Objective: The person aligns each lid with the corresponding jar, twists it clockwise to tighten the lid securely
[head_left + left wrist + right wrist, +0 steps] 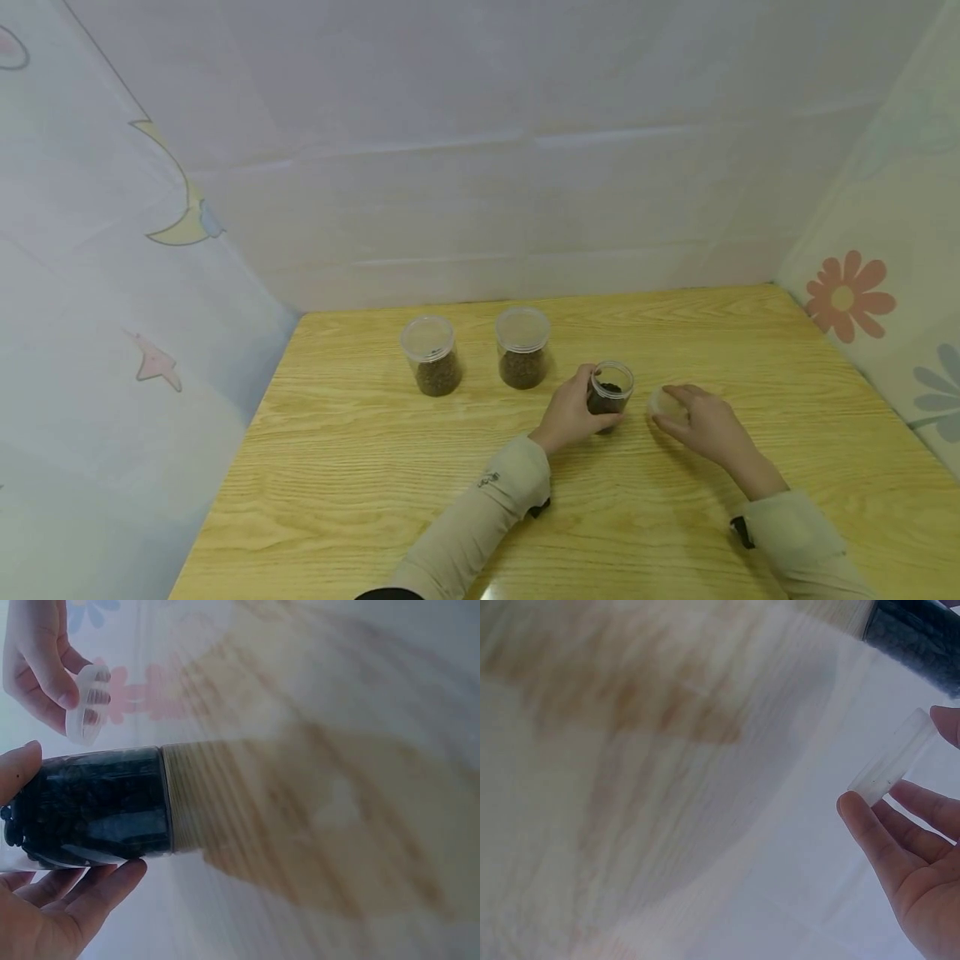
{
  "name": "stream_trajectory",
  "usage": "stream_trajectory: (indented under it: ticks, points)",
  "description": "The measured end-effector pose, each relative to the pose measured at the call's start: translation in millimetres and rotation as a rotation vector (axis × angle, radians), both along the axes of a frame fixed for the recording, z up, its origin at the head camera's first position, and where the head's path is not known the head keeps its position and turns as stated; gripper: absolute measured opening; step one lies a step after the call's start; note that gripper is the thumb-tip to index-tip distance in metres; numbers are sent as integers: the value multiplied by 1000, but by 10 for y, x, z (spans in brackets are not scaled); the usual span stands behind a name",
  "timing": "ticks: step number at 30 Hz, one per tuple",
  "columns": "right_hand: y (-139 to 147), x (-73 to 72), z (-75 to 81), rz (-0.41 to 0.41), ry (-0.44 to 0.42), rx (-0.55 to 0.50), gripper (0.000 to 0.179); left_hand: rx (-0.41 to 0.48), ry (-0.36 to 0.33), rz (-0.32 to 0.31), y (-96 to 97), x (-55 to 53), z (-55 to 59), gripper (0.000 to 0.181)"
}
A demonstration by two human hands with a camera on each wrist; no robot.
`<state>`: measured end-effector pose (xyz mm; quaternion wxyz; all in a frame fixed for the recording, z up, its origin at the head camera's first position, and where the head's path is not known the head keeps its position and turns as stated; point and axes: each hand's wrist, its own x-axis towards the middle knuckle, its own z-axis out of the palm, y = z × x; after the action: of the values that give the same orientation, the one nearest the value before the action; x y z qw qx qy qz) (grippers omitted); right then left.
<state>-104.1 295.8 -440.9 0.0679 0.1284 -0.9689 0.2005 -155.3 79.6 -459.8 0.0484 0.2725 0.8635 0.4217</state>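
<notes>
My left hand (573,414) grips a clear jar (612,392) of dark, bean-like pieces, thumb on one side and fingers on the other. The jar's mouth is uncovered. In the left wrist view the dark contents (97,806) show through its wall. To the right of the jar, my right hand (705,423) pinches a round translucent lid (666,404) by its edge. The right wrist view has that lid (892,759) between the thumb and fingertips, apart from the jar. Whether the lid touches the table I cannot tell.
Two larger clear jars with lids, one at the left (432,357) and one nearer the middle (522,348), stand farther back, partly filled with brown pieces. The wooden table (337,475) meets a pale curtain (465,167) behind and printed sheets at both sides.
</notes>
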Motion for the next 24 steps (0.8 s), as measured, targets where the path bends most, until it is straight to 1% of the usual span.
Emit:
stream_trajectory:
  ticks: [5,11,19,24]
  points:
    - [-11,2,7,5,9,-7,52,-5,6,3,-27,8,-13,69]
    - [-17,9,2,6,0,-19,52,14,-4,4,-62,25,-8,71]
    - [-35,16,1,3,-12,-36,52,44,3,-5,-119,47,1,72]
    - [-59,21,17,0,-34,-48,52,26,2,-4,-149,75,26,70]
